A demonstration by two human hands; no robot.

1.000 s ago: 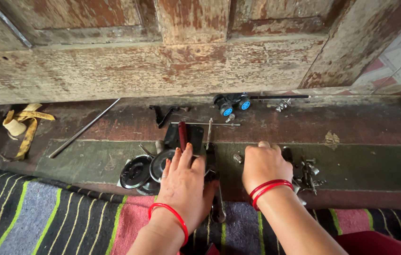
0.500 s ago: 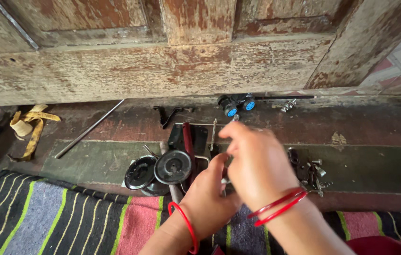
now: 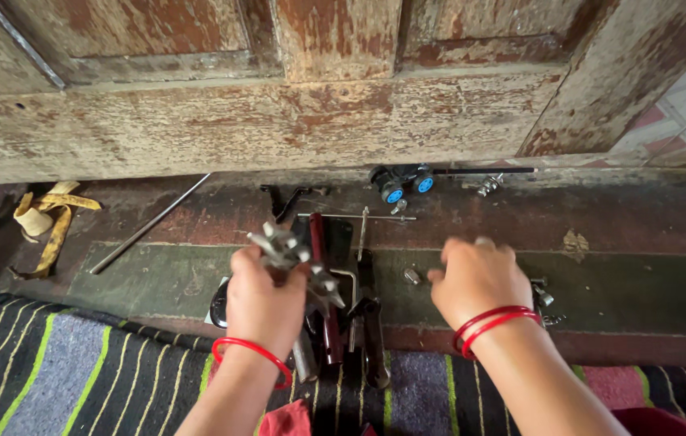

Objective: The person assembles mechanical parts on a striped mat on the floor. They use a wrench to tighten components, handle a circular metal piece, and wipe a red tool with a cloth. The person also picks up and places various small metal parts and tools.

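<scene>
The left hand grips a stiff, heavy-looking metal part by its middle, while the right hand hovers loosely curled and empty beside it.

Red bangles, black rug striped yellow-green and grey, blue-hubbed wheels, yellow peel

A grey metal part with several jutting prongs is held raised and tilted above the worn floor, over a cluster of dark tools, with small loose silver screws lying just beside.
</scene>
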